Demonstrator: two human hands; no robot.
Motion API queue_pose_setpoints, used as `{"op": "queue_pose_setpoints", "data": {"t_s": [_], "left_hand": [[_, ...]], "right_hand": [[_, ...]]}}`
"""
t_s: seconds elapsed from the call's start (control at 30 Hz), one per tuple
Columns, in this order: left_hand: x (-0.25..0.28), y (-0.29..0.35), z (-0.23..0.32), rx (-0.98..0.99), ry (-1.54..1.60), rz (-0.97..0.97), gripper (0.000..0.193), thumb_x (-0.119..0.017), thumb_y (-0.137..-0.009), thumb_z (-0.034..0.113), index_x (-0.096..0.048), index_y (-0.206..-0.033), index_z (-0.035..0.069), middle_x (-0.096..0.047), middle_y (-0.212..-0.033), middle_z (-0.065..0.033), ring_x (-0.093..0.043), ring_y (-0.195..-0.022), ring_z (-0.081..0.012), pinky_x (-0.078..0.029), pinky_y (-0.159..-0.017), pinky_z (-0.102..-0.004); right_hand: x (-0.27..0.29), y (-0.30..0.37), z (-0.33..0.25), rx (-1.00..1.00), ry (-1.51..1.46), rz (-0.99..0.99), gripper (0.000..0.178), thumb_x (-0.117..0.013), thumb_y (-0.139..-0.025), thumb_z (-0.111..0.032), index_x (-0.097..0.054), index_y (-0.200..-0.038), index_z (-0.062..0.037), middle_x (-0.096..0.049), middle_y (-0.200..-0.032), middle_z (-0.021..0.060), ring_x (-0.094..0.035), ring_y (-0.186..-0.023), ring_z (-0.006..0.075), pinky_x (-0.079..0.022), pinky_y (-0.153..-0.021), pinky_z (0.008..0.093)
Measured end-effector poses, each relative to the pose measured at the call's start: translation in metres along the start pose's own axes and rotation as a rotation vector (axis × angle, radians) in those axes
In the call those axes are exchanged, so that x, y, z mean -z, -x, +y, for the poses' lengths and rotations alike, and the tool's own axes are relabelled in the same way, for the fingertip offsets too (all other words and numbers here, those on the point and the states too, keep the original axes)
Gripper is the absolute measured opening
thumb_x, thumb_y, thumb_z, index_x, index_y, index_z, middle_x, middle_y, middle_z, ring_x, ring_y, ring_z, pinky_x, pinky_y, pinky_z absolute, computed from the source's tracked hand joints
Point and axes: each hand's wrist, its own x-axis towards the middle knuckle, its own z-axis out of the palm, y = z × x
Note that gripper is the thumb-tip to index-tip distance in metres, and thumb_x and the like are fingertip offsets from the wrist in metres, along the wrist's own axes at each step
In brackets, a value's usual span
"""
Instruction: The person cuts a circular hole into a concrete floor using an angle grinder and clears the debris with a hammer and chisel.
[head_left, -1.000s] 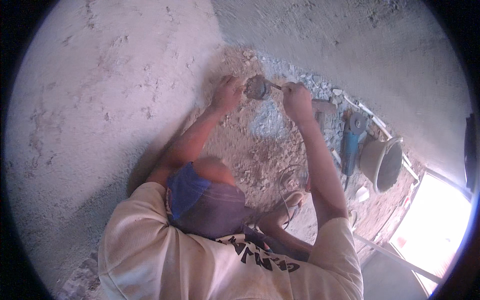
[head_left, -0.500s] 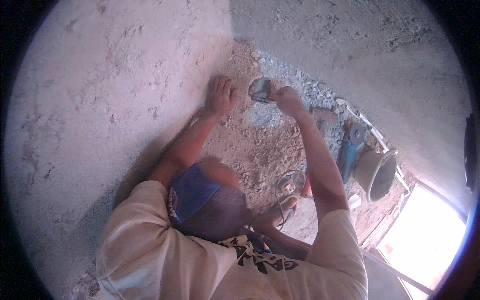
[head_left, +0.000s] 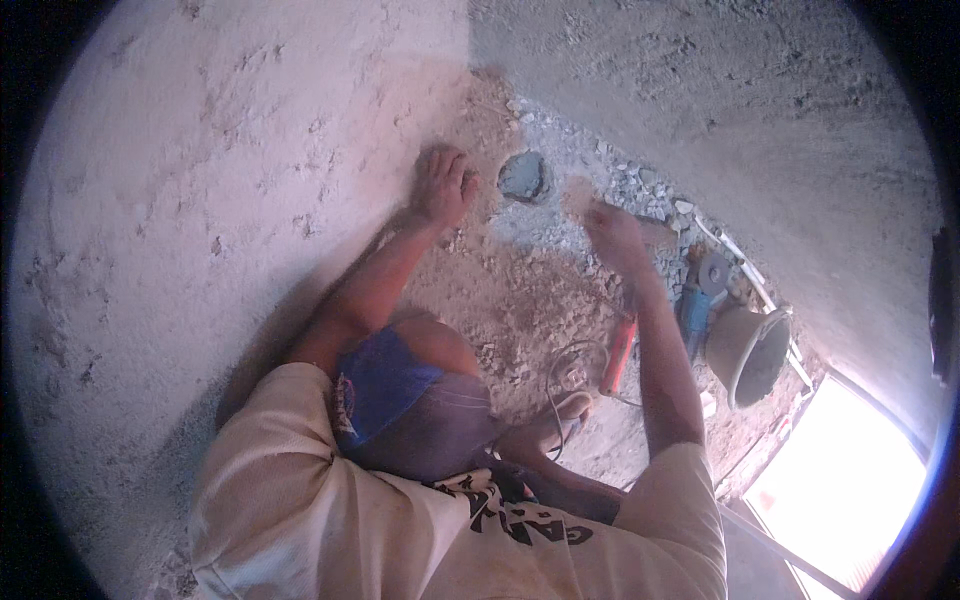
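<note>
My left hand (head_left: 445, 188) leans on the rubble at the foot of the pale wall, with its fingers stretched out and nothing in it. To the right of it, a roundish hole (head_left: 522, 177) in the dusty ground holds smooth, wet-looking grey mortar. My right hand (head_left: 612, 235) is closed just right of the hole and apart from it. A small trowel (head_left: 578, 195), smeared by motion, points out of its fingers toward the hole. Grey dust and crumbs surround the hole.
Along the right wall lie broken stones (head_left: 645, 190), a brown block (head_left: 657, 233), white pipes (head_left: 740, 255), a blue angle grinder (head_left: 695, 312) and a bucket (head_left: 752, 357). A red handle (head_left: 620, 355) and a cord (head_left: 553, 395) lie by my sandalled foot (head_left: 560, 425). My bent knee (head_left: 437, 347) is between my arms.
My right hand has drawn back to the right and nearer to me with the trowel, which was over the hole. The mortar now shows uncovered. My left hand has hardly moved.
</note>
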Motion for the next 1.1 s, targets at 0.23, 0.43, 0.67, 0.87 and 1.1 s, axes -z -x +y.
{"op": "queue_pose_setpoints", "data": {"t_s": [0.23,0.43,0.67,0.87,1.1], "left_hand": [[-0.007,-0.010,0.001,-0.011,0.054,0.007,0.041,-0.059,-0.087,0.030,-0.056,-0.111,-0.002,-0.053,-0.118,-0.0197,-0.049,-0.110,-0.0380,-0.036,-0.098,-0.0533],[-0.010,-0.002,0.001,0.034,0.055,0.036,0.040,-0.057,-0.088,0.030,-0.056,-0.112,-0.002,-0.053,-0.120,-0.0191,-0.049,-0.110,-0.0378,-0.036,-0.097,-0.0537],[-0.009,-0.008,-0.001,0.001,0.027,0.009,0.041,-0.058,-0.087,0.030,-0.056,-0.112,-0.003,-0.054,-0.119,-0.0188,-0.050,-0.109,-0.0376,-0.037,-0.097,-0.0518],[-0.007,-0.016,0.008,0.002,0.041,-0.004,0.041,-0.059,-0.087,0.029,-0.055,-0.113,-0.003,-0.053,-0.120,-0.0191,-0.049,-0.109,-0.0384,-0.038,-0.097,-0.0516],[-0.010,-0.008,0.002,0.020,0.040,-0.012,0.041,-0.060,-0.086,0.027,-0.055,-0.114,-0.002,-0.052,-0.122,-0.0189,-0.049,-0.111,-0.0394,-0.039,-0.097,-0.0519]], "right_hand": [[-0.108,-0.119,-0.043,0.033,0.088,0.003,0.037,-0.056,-0.087,-0.022,-0.060,-0.112,0.0051,-0.058,-0.118,0.0240,-0.053,-0.115,0.0380,-0.043,-0.095,0.0495],[-0.124,-0.123,-0.058,0.045,0.250,-0.159,0.056,-0.060,-0.085,-0.025,-0.044,-0.129,0.0060,-0.037,-0.141,0.0263,-0.036,-0.128,0.0512,-0.036,-0.102,0.0591],[-0.154,-0.148,-0.027,0.146,0.347,-0.243,0.043,-0.052,-0.086,-0.020,-0.054,-0.122,0.0025,-0.052,-0.131,0.0216,-0.048,-0.124,0.0392,-0.042,-0.100,0.0507],[-0.161,-0.169,-0.002,0.228,0.308,-0.339,0.028,-0.052,-0.081,-0.014,-0.069,-0.100,-0.0019,-0.068,-0.104,0.0202,-0.066,-0.096,0.0352,-0.051,-0.085,0.0437],[-0.105,-0.172,-0.022,0.656,0.520,-0.577,0.018,-0.059,-0.080,-0.014,-0.070,-0.089,-0.0025,-0.069,-0.094,0.0200,-0.066,-0.088,0.0354,-0.051,-0.079,0.0429]]}}
